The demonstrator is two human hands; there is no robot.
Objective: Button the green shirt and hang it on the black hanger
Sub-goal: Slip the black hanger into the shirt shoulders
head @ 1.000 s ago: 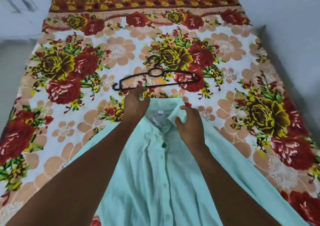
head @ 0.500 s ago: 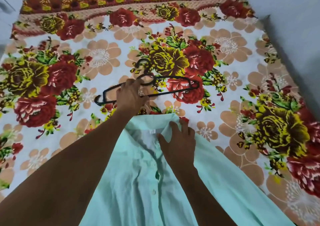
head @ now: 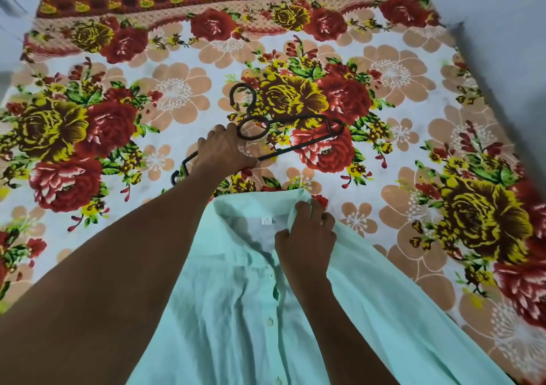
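The pale green shirt (head: 236, 311) lies flat on the bed, collar pointing away from me, its front placket buttoned up the middle. The black hanger (head: 298, 132) lies just beyond the collar, hook pointing away. My left hand (head: 221, 151) grips the hanger's left arm and lower bar, fingers curled over them. My right hand (head: 305, 237) pinches the right side of the shirt collar, thumb on the inside and fingers folded over the edge.
A floral bedsheet (head: 413, 89) with red and yellow roses covers the whole bed. A grey wall (head: 502, 45) runs along the right edge of the bed. Pale floor (head: 14, 30) shows at the far left.
My left hand left the shirt collar, reached forward onto the hanger and closed on it, tilting its left end toward me. My right hand stayed on the collar.
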